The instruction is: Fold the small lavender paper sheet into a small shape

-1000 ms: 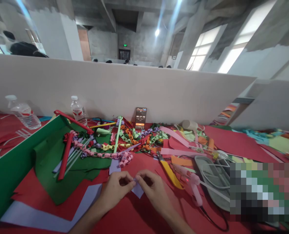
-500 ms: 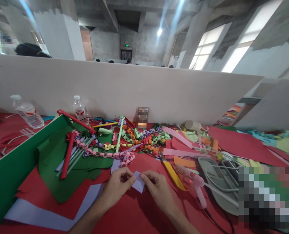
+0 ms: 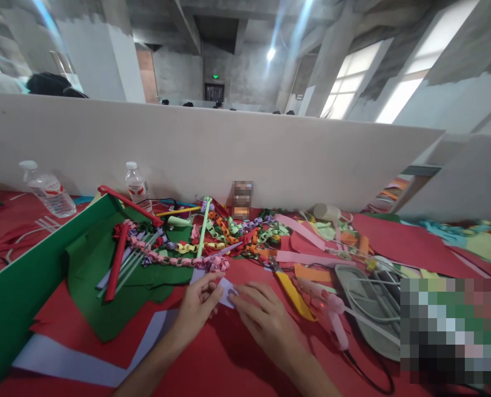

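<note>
A small piece of light purple paper point(image 3: 226, 293) is pinched between the thumb and fingers of my left hand point(image 3: 199, 302), above the red table surface. My right hand point(image 3: 266, 317) is at the paper's right edge; its fingers are stretched out and apart, with the tips touching that edge. Just beyond both hands lies a pink paper chain point(image 3: 187, 261). To the right of my right hand are a yellow utility knife point(image 3: 295, 295) and a pink glue gun point(image 3: 332, 309) with a small red light.
A green board point(image 3: 26, 298) stands at left beside green paper point(image 3: 92, 298) and a red paper tube point(image 3: 116, 264). Two water bottles point(image 3: 137, 187) are near the white partition point(image 3: 229, 149). A grey tray point(image 3: 369, 331) with cables lies at right. Long purple paper point(image 3: 71, 361) is front left.
My right hand has loosened its pinch on the purple paper and its fingers have straightened. My left hand still holds the paper, which has shifted slightly up and left.
</note>
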`<state>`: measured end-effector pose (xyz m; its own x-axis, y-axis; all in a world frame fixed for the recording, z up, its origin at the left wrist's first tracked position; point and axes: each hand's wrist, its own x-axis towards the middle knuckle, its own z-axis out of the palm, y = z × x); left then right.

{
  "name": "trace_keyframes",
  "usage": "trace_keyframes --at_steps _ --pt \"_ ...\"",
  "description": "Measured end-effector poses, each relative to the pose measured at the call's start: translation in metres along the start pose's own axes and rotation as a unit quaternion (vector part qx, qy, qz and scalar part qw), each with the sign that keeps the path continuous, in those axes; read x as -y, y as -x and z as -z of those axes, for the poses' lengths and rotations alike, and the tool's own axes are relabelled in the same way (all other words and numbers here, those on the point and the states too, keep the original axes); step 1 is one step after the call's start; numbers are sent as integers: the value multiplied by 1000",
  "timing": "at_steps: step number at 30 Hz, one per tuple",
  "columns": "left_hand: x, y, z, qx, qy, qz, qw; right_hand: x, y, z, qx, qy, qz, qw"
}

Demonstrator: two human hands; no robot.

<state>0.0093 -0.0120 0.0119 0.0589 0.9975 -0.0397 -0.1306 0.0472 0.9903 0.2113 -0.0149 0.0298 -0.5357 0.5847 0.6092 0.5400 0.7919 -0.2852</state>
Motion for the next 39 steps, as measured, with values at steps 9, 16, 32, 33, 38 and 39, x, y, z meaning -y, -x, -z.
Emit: trace_keyframes --at_steps 9,16,32,33,38,39 --pt "1 3 1 45 -44 -22 998 10 -8 2 -40 -270 -239 932" --pt "-2 5 1 67 -50 -35 996 7 -8 -6 -39 -446 -342 826" --pt "-14 15 -7 -77 -264 -126 953 17 -7 -15 -149 -355 -349 854" --pt "-17 16 -7 -76 -266 -122 953 17 -7 -15 -151 -357 -349 853" --pt "-20 26 -10 12 -228 -51 972 17 -8 -16 -105 -420 -322 842" --pt "-20 27 -11 26 -220 -38 974 17 -9 -16 -92 -434 -316 839"
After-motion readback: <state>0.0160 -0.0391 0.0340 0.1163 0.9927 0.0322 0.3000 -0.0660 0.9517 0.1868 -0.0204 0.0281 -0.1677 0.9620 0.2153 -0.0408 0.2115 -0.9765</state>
